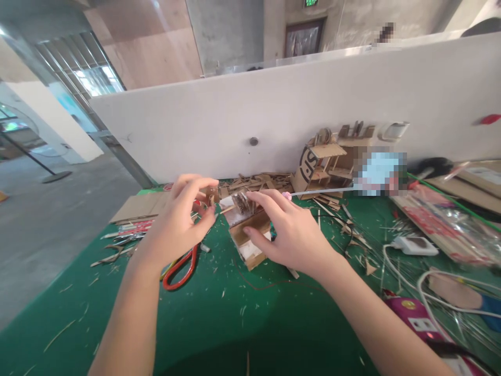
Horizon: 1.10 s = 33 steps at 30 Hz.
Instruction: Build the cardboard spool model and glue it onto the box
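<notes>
Between the thumb and fingers of my left hand (182, 219) is a small brown cardboard piece (212, 195), partly hidden by the fingers. My right hand (291, 227) grips a small cardboard box model (250, 256), thumb over its open tray and fingertips by a stack of cardboard discs (241, 203). A thin wooden stick (227, 210) points from the discs toward my left hand, a short gap from its fingertips. The box model sits tilted on the green table, and my right hand covers its right side. Orange-handled scissors (180, 277) lie below my left hand, blades hidden.
Cardboard scraps (262, 181) are heaped along the white partition (195, 125). A cardboard shelf model (319, 164) stands behind my right hand, near a blurred-out screen. On the right lie a white adapter (417, 245), cables and a purple power strip (410, 318). Flat cardboard (139, 206) rests left.
</notes>
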### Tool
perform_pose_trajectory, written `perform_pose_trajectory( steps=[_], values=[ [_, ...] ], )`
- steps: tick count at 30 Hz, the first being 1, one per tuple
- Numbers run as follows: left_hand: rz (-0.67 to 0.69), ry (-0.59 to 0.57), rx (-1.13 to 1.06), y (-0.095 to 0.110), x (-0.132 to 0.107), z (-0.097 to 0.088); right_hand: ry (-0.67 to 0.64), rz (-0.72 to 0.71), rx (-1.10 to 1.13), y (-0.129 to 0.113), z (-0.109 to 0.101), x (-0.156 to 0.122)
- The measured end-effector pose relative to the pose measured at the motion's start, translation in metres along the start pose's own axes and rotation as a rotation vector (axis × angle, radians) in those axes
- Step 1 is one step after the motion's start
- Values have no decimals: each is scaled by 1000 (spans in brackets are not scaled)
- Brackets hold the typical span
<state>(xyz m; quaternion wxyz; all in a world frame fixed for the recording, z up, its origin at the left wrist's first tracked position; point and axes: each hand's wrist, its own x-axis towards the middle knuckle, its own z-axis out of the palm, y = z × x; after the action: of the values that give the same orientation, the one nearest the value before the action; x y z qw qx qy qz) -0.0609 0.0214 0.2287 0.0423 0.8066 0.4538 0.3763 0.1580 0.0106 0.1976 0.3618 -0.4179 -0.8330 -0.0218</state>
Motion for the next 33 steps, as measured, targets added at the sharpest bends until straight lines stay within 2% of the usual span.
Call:
perform_pose_trajectory(
  steps=[6, 14, 23, 30, 33],
  values=[
    [4, 37, 13, 9, -2, 2, 14, 12, 66, 4, -4, 0],
    [-74, 53, 12, 20, -2, -1, 23, -16, 72, 7, -5, -1],
    [-59, 72, -34, 20, -4, 4, 9, -13, 68, 7, -7, -1],
    [1, 92, -33, 17, -4, 3, 27, 15, 36, 0, 0, -2],
    [74, 71, -45, 17, -3, 2, 30, 14, 29, -3, 3, -2]
  ],
)
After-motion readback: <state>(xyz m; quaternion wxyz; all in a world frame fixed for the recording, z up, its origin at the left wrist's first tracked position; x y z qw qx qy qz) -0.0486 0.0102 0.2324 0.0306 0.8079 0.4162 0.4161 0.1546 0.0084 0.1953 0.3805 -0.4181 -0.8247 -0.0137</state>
